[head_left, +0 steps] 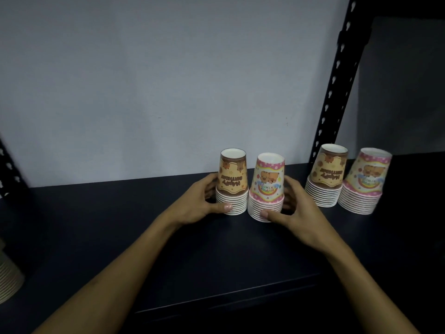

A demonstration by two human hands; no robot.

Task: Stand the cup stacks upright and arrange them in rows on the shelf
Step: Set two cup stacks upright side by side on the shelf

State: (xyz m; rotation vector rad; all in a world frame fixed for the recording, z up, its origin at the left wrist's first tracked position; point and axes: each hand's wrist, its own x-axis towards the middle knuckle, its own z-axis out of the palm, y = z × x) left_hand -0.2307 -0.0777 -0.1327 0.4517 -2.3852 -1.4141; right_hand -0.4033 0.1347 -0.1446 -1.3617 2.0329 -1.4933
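Note:
Two stacks of paper cups stand rim-down in the middle of the dark shelf (120, 237). The brown "Happy Birthday" stack (233, 179) is gripped near its base by my left hand (204, 203), thumb in front and fingers behind. Beside it, touching or nearly so, the pink stack (267, 182) leans slightly and my right hand (293, 210) grips its lower rims. Further right stand a second brown stack (327, 174) and a second pink stack (366, 182), side by side and untouched.
A grey wall backs the shelf. A black perforated upright post (337, 75) rises at the right behind the stacks, and another shows at the far left (9, 169). A plain pale cup stack (8, 276) lies at the left edge. The shelf's front lip (228, 300) runs below my arms.

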